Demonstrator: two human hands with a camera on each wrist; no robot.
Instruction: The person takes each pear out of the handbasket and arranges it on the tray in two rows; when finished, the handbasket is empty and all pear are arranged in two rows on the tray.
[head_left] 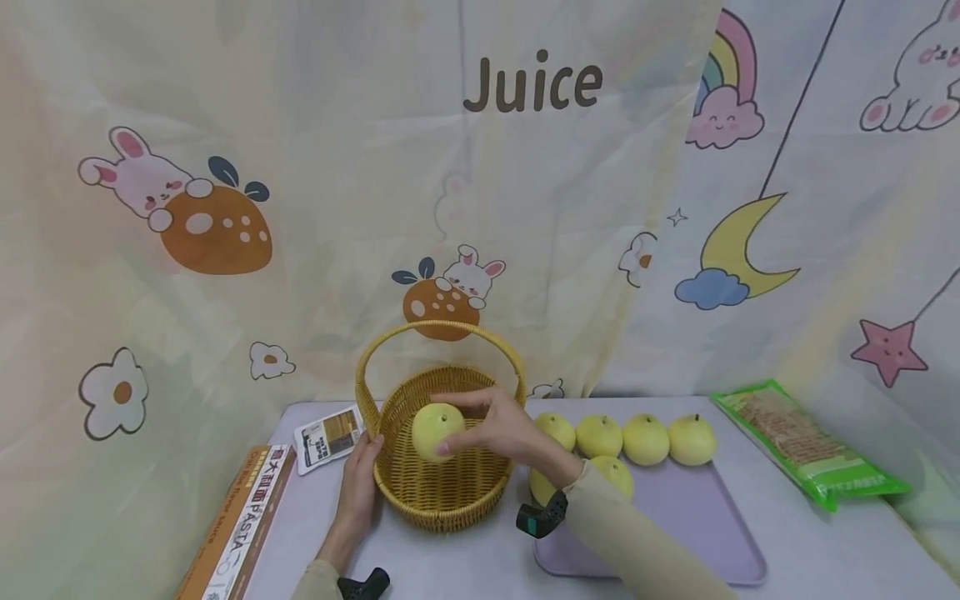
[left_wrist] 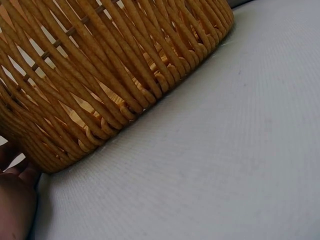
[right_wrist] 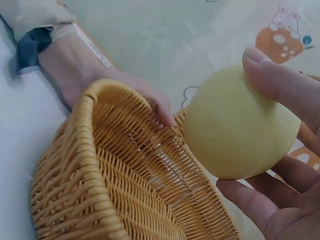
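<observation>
A woven wicker basket [head_left: 442,500] with a tall arched handle stands on the table. My left hand [head_left: 358,487] grips its left side, and in the right wrist view the thumb of that left hand [right_wrist: 120,85] lies over the rim. Only part of the left hand [left_wrist: 17,200] shows beside the weave in the left wrist view. Over the basket's opening, my right hand [head_left: 498,421] holds a round yellow-green pear [head_left: 435,432] between thumb and fingers. The right wrist view shows this pear [right_wrist: 235,125] above the rim level, its far side hidden.
Right of the basket, a lilac tray [head_left: 675,525] carries several more pears [head_left: 647,439], partly hidden by my right forearm. A green bag [head_left: 813,446] lies at the far right. Left are a pasta box [head_left: 236,525] and a small white packet [head_left: 327,439]. A printed curtain [head_left: 322,208] hangs behind.
</observation>
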